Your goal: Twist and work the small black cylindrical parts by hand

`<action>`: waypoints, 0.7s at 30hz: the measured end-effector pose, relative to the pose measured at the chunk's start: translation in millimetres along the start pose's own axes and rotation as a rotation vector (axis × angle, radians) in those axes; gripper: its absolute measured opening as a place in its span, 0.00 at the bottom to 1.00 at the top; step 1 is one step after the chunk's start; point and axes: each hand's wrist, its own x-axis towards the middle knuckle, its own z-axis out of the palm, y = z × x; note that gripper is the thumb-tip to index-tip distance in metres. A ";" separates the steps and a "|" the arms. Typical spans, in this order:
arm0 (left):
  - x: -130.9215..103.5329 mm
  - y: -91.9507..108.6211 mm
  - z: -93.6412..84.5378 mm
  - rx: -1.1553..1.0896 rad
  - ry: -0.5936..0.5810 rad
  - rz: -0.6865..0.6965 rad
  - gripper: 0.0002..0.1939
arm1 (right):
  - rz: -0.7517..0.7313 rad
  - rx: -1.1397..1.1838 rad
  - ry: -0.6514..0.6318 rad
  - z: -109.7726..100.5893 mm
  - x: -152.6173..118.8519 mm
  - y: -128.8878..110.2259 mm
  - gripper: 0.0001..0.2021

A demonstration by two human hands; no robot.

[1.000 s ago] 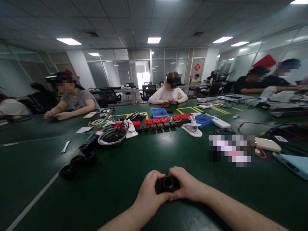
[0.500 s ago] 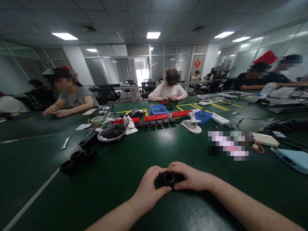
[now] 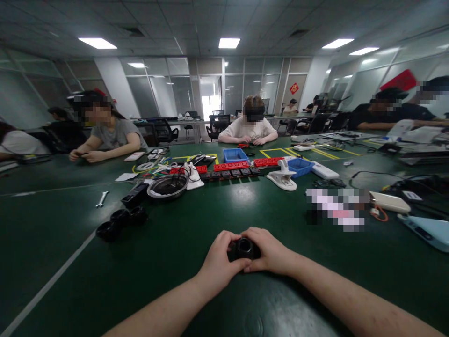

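A small black round part [image 3: 244, 248] with a hole in its top stands on the green table [image 3: 168, 271] in front of me. From the left, my left hand [image 3: 221, 255] curves its fingers and thumb round it. My right hand [image 3: 269, 250] does the same from the right, its thumb near the left thumb at the front. Both hands are closed about the part, which hides some of their fingertips. Farther off to the left lie several black hollow round pieces [image 3: 121, 217], similar in colour and grouped together.
A wrench [image 3: 102, 199], a black box-shaped device [image 3: 135, 195] and a round metal dish [image 3: 167, 187] lie left. Red strips [image 3: 231, 165], blue trays [image 3: 235, 155] and a white clip [image 3: 282, 176] are ahead. A light blue device [image 3: 428, 230] lies right. Several people sit around.
The whole view has shifted slightly. My hands remain round the black part, with the right hand's fingers and thumb now closer about it.
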 end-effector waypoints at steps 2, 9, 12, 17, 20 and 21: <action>-1.0 1.2 -1.8 -0.008 -0.032 0.023 0.18 | -0.062 0.069 -0.070 -6.7 -1.7 3.7 0.29; -1.8 6.6 -9.8 -0.014 -0.158 0.081 0.22 | -0.130 0.265 -0.180 -19.6 -6.6 14.0 0.19; -1.6 5.2 -10.2 -0.029 -0.166 0.094 0.22 | -0.125 0.278 -0.164 -18.5 -6.5 15.0 0.20; -1.0 1.0 -7.3 -0.029 -0.134 0.067 0.20 | -0.060 0.230 -0.117 -11.6 -4.4 11.1 0.20; -0.3 -0.2 -4.9 -0.022 -0.090 0.009 0.20 | 0.046 0.072 -0.027 -1.4 -1.9 5.8 0.22; -0.1 -0.3 -4.3 -0.019 -0.075 -0.008 0.20 | 0.069 0.020 0.006 1.8 -1.3 4.2 0.22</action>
